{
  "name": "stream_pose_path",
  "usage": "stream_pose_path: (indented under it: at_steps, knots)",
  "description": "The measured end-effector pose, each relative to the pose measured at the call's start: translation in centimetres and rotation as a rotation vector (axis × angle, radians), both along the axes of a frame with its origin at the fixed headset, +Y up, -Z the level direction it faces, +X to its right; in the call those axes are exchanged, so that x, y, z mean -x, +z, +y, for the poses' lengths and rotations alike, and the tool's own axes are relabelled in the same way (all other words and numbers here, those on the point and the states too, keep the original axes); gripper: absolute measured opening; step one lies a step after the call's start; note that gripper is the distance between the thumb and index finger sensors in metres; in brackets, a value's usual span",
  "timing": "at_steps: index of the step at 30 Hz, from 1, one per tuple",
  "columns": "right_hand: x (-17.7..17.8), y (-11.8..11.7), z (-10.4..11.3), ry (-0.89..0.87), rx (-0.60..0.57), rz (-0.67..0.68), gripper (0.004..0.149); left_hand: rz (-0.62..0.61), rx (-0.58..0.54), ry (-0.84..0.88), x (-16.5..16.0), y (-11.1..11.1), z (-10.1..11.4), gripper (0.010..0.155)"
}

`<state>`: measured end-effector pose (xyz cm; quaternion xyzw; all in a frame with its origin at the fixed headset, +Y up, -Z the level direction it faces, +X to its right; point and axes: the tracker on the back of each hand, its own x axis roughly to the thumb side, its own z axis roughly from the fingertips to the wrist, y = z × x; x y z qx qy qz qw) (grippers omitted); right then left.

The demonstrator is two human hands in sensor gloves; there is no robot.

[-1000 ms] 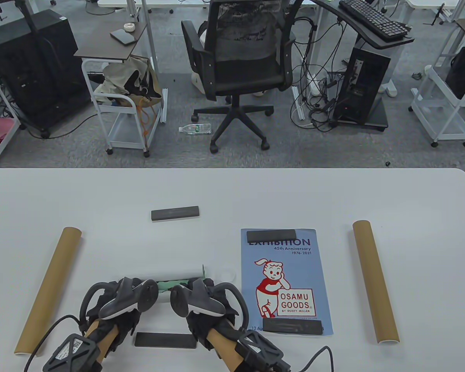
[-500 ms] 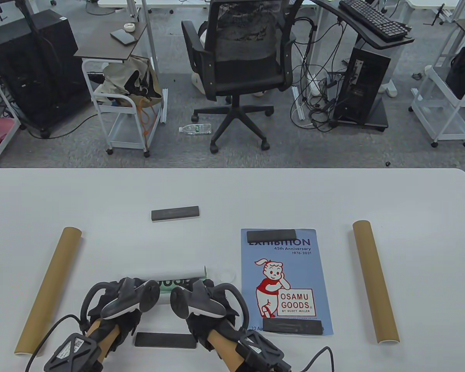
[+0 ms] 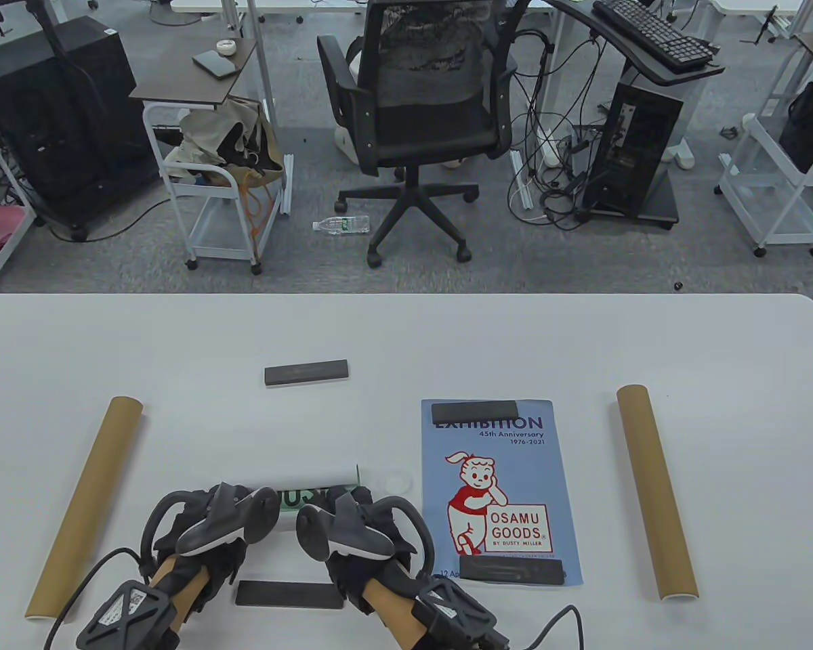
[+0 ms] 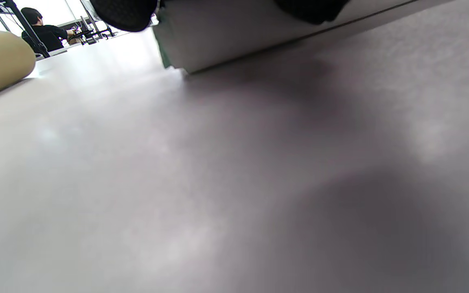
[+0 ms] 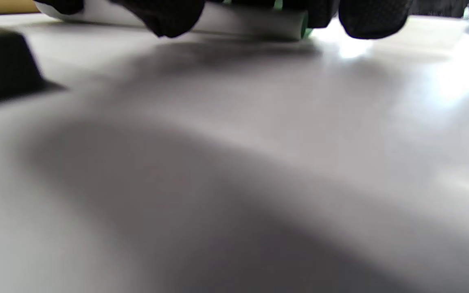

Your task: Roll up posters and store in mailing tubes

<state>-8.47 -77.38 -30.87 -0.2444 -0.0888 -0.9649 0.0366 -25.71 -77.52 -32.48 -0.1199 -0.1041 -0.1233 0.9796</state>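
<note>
A partly rolled poster (image 3: 311, 489), white outside with green print, lies across the table in front of both hands. My left hand (image 3: 210, 521) and right hand (image 3: 352, 525) hold it at its left and right parts, the fingers hidden under the trackers. In the left wrist view the fingertips (image 4: 124, 12) lie over the roll (image 4: 238, 36). In the right wrist view the fingers (image 5: 169, 16) curl over the roll (image 5: 250, 20). Brown mailing tubes lie at the left (image 3: 85, 504) and right (image 3: 656, 491).
A blue Osamu Goods poster (image 3: 498, 494) lies flat under black weight bars at its top (image 3: 474, 411) and bottom (image 3: 511, 571). Loose bars lie behind the roll (image 3: 305, 373) and between my wrists (image 3: 289, 594). A small clear disc (image 3: 398, 482) sits beside the roll's right end.
The roll has turned away from me: the raised green corner is wound in and printed letters now face up. Both hands have stayed nearly in place.
</note>
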Motion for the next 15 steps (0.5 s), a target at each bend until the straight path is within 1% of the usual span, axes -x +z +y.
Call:
stream_pose_path:
  at_steps: [1,4,6,8,11,12,14,15]
  knots:
    - [0.02,0.03,0.1,-0.003,-0.005,0.005,0.059,0.0,0.004,0.002,-0.02,0.01,0.02,0.049]
    - [0.06,-0.13,-0.41,0.012,0.044,0.009,0.06,0.006,0.015,-0.004,0.07,0.0,-0.02,0.05]
    - [0.08,-0.32,-0.64,0.029,0.061,0.005,0.061,0.035,0.048,0.004,0.26,0.01,-0.19,0.058]
    - [0.08,-0.52,-0.69,0.026,0.077,-0.009,0.061,0.046,0.064,-0.002,0.41,-0.01,-0.41,0.061]
    - [0.14,-0.66,-0.62,0.024,0.102,-0.019,0.061,0.01,-0.016,-0.019,0.43,-0.1,-0.42,0.055]
    - [0.12,-0.55,-0.46,0.018,0.094,-0.015,0.061,0.003,-0.023,-0.015,0.38,-0.17,-0.33,0.052]
    - [0.01,-0.23,-0.2,-0.015,0.042,0.0,0.061,0.014,0.012,0.003,0.3,-0.2,-0.1,0.05]
    - [-0.02,-0.12,-0.02,-0.024,0.011,0.004,0.059,0.021,0.047,0.011,0.23,-0.19,0.03,0.049]
